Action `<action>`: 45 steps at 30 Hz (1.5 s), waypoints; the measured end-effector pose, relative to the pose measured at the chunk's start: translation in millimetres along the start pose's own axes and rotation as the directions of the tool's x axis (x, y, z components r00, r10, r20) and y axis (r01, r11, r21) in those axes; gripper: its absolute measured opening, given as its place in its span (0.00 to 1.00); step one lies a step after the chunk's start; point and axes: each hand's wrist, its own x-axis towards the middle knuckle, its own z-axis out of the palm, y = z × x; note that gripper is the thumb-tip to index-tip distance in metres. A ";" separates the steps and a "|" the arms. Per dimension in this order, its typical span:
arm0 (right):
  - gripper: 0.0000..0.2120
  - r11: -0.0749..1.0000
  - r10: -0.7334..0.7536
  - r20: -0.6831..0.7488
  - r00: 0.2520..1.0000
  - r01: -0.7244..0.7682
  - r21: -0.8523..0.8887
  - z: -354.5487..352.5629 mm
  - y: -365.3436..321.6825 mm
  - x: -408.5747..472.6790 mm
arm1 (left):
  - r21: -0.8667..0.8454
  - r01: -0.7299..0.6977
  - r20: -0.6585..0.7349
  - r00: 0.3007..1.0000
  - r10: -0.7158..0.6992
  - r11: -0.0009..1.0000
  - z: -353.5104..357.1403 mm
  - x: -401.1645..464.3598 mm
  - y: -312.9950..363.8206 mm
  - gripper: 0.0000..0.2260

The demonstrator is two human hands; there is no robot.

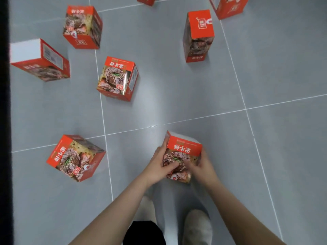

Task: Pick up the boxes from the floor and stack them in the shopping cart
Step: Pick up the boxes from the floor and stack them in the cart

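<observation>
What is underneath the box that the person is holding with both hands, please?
Under the held box there is grey tiled floor and, nearer the person, pale shoes. The left hand and right hand grip its sides. The box covers the floor directly below, and its underside is hidden.

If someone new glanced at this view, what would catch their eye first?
Both hands, left hand and right hand, hold a red food box at lower centre. More red boxes are scattered over the grey tiled floor, such as one at lower left.
</observation>
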 end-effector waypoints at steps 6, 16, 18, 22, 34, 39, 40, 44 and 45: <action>0.26 0.992 -0.077 0.038 0.996 0.073 0.102 -12.2 -69.6 -34.0 | -0.010 -0.010 -0.159 0.987 0.008 1.000 -37.3 -40.8 66.0 0.41; 0.56 0.975 -0.119 0.259 0.958 0.162 -0.152 11.7 -209.8 -74.5 | -0.137 -0.197 -0.267 0.951 0.156 0.971 -118.5 -137.0 133.6 0.35; 0.54 0.911 -0.141 0.306 0.941 0.244 -0.332 26.4 -232.2 -82.0 | -0.152 -0.201 -0.295 0.944 0.150 0.968 -138.6 -154.2 138.1 0.35; 0.43 0.830 -0.183 0.350 0.919 0.335 -0.446 56.8 -271.6 -92.6 | -0.186 -0.201 -0.337 0.932 0.129 0.962 -172.6 -178.1 140.7 0.35; 0.45 0.556 -0.173 0.429 0.887 0.447 -0.701 120.6 -305.5 -94.4 | -0.030 0.118 -0.350 0.929 -0.121 0.993 -250.9 -201.3 72.6 0.56; 0.41 0.583 -0.199 0.303 0.932 0.361 -0.728 132.8 -279.0 -43.6 | 0.365 0.278 -0.454 0.886 -0.090 0.888 -251.8 -173.1 -9.7 0.59; 0.41 0.577 -0.202 0.295 0.934 0.357 -0.735 136.3 -273.2 -29.8 | 0.419 0.302 -0.479 0.875 -0.075 0.856 -248.3 -162.6 -25.0 0.59; 0.41 0.572 -0.207 0.298 0.932 0.362 -0.736 149.6 -242.9 24.9 | 0.563 0.521 -0.480 0.838 -0.260 0.642 -234.9 -119.7 -69.9 0.65; 0.41 0.573 -0.201 0.304 0.931 0.364 -0.734 152.8 -235.0 36.4 | 0.589 0.553 -0.490 0.824 -0.283 0.590 -233.4 -109.1 -78.4 0.66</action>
